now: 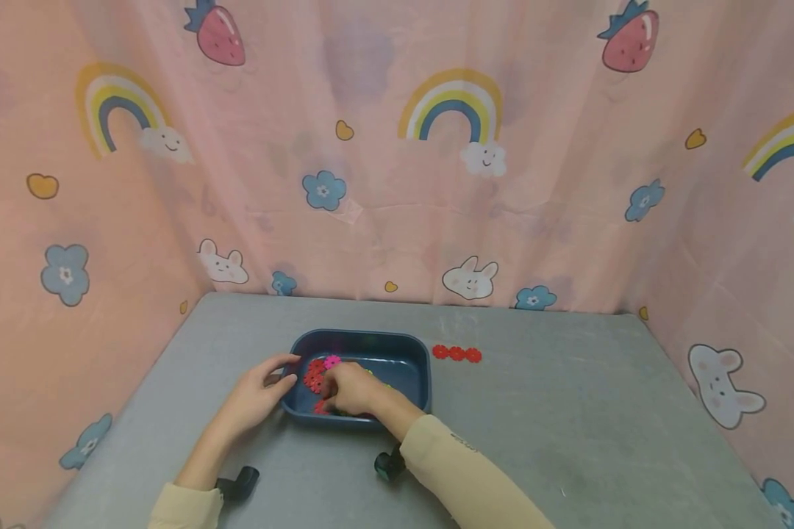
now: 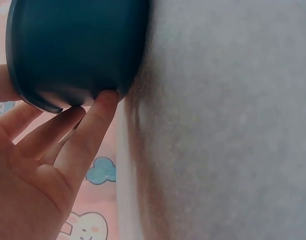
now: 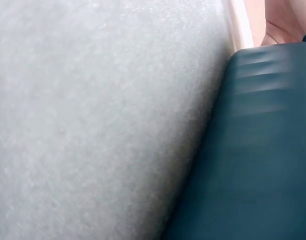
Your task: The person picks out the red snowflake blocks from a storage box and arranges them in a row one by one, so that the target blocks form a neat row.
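Observation:
A dark blue tray [image 1: 397,364] stands on the grey table, with several red flower-shaped pieces [image 1: 314,375] and a pink one [image 1: 332,361] towards its left end. My left hand [image 1: 254,393] is at the tray's left end. In the left wrist view, fairly straight fingers [image 2: 110,97] of that hand touch the outer wall. Reaching over the near rim, my right hand [image 1: 351,389] points down among the pieces, close to a red one near the front. Its fingertips are mostly hidden, so a grip does not show. The right wrist view shows mainly the tray's outer wall [image 3: 258,150].
To the right of the tray, three red flower pieces [image 1: 457,353] lie in a row on the table [image 1: 536,411]. Small yellow-green bits [image 1: 370,372] show beside my right hand. A pink patterned curtain [image 1: 397,220] encloses the table's back and sides.

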### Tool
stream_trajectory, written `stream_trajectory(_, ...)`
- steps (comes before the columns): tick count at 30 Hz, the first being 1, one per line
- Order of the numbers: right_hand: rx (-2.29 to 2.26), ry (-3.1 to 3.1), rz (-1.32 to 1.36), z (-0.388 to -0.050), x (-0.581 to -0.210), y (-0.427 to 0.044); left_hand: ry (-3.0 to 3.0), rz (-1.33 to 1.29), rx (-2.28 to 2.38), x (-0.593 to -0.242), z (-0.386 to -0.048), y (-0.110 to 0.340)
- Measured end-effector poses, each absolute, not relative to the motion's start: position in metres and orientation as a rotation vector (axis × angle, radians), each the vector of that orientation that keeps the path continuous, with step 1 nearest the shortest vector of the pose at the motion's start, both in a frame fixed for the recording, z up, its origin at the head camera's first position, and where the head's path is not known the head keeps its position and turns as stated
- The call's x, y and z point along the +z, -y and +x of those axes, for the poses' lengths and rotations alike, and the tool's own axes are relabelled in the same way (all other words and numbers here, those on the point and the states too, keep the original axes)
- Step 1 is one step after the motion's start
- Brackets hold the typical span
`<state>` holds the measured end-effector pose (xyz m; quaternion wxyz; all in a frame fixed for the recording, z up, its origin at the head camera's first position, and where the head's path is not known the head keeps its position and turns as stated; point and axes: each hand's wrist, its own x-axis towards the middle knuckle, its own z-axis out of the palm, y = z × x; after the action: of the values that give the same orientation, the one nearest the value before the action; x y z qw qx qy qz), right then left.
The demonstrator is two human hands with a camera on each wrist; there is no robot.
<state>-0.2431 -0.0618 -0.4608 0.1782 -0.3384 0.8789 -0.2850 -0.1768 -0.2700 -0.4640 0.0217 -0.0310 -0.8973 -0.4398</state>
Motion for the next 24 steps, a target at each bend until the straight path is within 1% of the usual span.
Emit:
stream_trajectory(9, -0.758, -2.478, -1.024, -0.2434, -0.4627, 0.06, 2.787, -0.107, -1.36, -0.4629, -0.1765, 0.2688)
stream_trajectory(24, -0.947, -2.46, -0.93, -0.2392, -0.4557, 0.0564, 2.788, -0.087, -1.375, -0.4629, -0.1766, 0.2697)
